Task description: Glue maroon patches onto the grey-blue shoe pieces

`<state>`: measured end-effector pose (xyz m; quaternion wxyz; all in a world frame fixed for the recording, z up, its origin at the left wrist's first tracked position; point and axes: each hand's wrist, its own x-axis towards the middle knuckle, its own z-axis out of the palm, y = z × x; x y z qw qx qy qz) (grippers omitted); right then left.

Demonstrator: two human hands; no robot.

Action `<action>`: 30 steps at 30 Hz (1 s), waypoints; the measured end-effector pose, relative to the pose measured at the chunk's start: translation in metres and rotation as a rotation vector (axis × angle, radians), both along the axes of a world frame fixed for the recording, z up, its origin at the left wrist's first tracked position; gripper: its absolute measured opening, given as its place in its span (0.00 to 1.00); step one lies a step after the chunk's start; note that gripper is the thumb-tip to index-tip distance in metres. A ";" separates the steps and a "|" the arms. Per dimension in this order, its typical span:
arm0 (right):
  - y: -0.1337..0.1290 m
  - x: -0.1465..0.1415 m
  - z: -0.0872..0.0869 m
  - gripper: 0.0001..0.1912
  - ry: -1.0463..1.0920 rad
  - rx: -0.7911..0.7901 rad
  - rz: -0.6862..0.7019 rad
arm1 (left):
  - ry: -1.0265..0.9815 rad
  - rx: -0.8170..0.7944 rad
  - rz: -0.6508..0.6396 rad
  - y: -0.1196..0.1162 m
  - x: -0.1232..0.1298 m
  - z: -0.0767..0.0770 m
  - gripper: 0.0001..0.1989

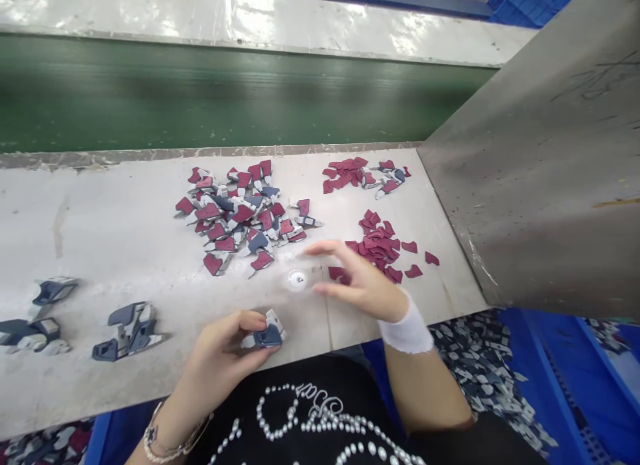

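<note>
Near the table's front edge, my left hand (225,348) is closed on a small navy and light-grey plastic piece (270,334), held between thumb and fingers. My right hand (357,278) hovers with thumb and forefinger apart and nothing visible between them. Just left of its fingertips is a small round white spot with a dark centre (297,280); I cannot tell what it is. Partly behind the right hand lies a pile of flat maroon pieces (379,242). Beyond both hands is a heap of grey and navy pieces, many with maroon faces (240,215).
A second maroon pile (345,174) lies farther back, beside a few assembled pieces (390,178). Navy-grey pieces (127,332) sit at left. A green conveyor belt (215,95) runs behind the table. A metal panel (545,165) stands at right, above blue bins (543,378) of parts.
</note>
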<state>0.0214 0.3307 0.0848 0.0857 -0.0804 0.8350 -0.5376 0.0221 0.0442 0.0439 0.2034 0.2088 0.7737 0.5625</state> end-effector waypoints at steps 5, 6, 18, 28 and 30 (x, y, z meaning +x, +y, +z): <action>0.058 0.007 -0.001 0.11 0.031 0.349 -0.150 | 0.014 0.004 -0.075 0.005 0.006 0.004 0.11; 0.062 0.005 -0.004 0.12 0.028 0.388 -0.139 | 0.020 0.001 -0.086 0.007 0.006 0.004 0.11; 0.055 -0.020 -0.002 0.14 -0.009 0.685 0.098 | -0.032 0.003 -0.026 0.016 0.014 0.009 0.09; 0.018 -0.021 0.010 0.12 0.047 1.123 0.287 | -0.103 0.023 0.043 0.027 0.016 0.010 0.10; 0.013 -0.019 0.009 0.13 0.053 1.174 0.304 | -0.098 0.024 0.055 0.029 0.016 0.012 0.10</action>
